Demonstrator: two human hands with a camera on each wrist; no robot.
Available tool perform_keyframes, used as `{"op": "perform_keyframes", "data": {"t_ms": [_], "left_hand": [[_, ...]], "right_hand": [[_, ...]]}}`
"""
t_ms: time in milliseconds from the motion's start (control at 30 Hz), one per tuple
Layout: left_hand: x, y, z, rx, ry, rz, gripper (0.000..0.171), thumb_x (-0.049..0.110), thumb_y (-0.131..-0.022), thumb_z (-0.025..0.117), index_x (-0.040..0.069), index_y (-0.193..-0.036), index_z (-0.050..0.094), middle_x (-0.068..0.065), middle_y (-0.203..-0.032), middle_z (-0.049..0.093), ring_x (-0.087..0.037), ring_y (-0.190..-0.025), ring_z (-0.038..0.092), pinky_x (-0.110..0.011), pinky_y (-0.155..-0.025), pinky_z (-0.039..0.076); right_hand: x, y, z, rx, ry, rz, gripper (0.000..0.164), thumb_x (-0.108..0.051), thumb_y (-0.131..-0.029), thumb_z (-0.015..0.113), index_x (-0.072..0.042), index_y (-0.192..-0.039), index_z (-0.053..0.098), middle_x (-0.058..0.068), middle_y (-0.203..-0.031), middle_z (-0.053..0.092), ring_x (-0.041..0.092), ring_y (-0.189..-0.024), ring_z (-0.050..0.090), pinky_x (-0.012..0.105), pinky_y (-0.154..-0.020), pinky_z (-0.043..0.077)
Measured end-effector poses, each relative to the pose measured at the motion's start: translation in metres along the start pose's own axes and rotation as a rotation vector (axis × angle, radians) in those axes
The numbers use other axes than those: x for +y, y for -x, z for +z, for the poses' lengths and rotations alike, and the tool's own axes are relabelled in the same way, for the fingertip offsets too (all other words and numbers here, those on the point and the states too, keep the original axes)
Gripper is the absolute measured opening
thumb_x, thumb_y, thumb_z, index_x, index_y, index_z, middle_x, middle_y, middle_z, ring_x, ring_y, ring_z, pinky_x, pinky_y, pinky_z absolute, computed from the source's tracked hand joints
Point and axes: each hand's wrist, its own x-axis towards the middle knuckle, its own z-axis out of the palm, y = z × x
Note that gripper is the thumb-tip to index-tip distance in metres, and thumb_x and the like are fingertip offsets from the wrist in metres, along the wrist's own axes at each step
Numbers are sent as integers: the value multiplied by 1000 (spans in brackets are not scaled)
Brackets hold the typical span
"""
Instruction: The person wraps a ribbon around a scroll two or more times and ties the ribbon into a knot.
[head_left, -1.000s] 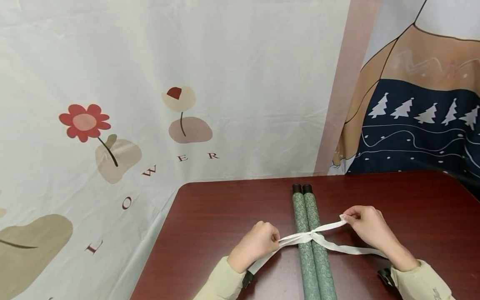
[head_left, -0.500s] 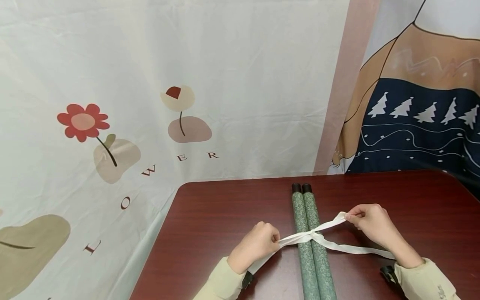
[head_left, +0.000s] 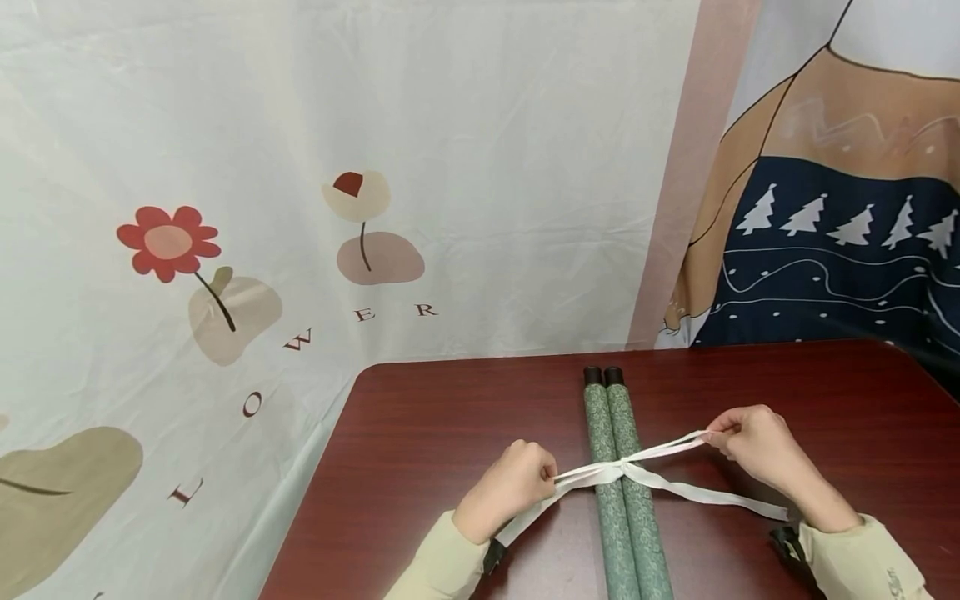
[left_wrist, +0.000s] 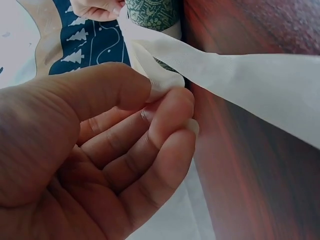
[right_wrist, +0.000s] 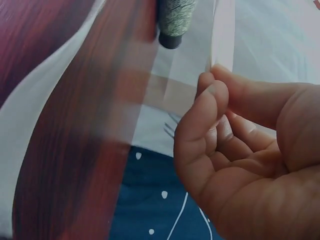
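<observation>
Two green patterned rolls with black end caps lie side by side on the table. Across them runs a white ribbon, gathered in a knot on top. My left hand pinches a loop of it between thumb and forefinger on the left side; the left wrist view shows the ribbon at those fingertips. On the right, my right hand pinches another loop, pulled taut and narrow. One loose ribbon tail trails to the right below that hand, and another hangs down under my left hand.
The dark red table has a rounded far left corner. Behind it hangs a white printed cloth with flowers and letters. Black straps sit at the wrists, beside pale sleeves.
My right hand has moved a little to the right, drawing its ribbon loop longer and tighter. The right tail has slid clear of the wrist. My left hand stays nearly still.
</observation>
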Motion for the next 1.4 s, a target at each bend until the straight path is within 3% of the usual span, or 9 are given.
{"op": "perform_keyframes", "data": {"t_ms": [367,567,800,967,1400], "left_hand": [[-3,-4,1,11,-43,29,21,0,-69,65,19,-59,64,14,-51,47,-1,-48,40,-13,-44,35],[-5,-6,1,46,-77,72,22,1,-72,62,18,-59,57,12,-51,32,-2,-48,28,-14,-43,25],[-11,-14,2,126,-44,63,16,2,-78,61,12,-81,73,10,-62,57,0,-52,39,-13,-50,36],[-16,-20,6,106,-4,64,11,6,-83,64,10,-85,74,6,-73,67,1,-57,47,-14,-55,42],[-26,-33,9,0,-7,71,9,11,-86,66,13,-81,73,7,-72,66,1,-59,49,-16,-57,44]], "right_hand": [[12,-3,8,-34,63,-18,11,-6,-75,73,-11,-66,67,-1,-54,55,13,-50,45,28,-44,39],[9,-3,6,10,60,-6,5,-9,-77,72,-10,-73,69,0,-59,60,14,-52,43,27,-44,37],[7,-3,1,-5,49,21,4,-12,-78,71,-10,-75,69,0,-59,58,14,-53,45,29,-46,39],[8,-1,-2,-52,43,11,4,-11,-80,70,-11,-76,69,1,-60,60,15,-54,50,31,-49,43],[14,-1,4,-182,50,-19,11,-10,-83,68,-12,-72,67,0,-59,59,14,-54,51,30,-48,43]]}}
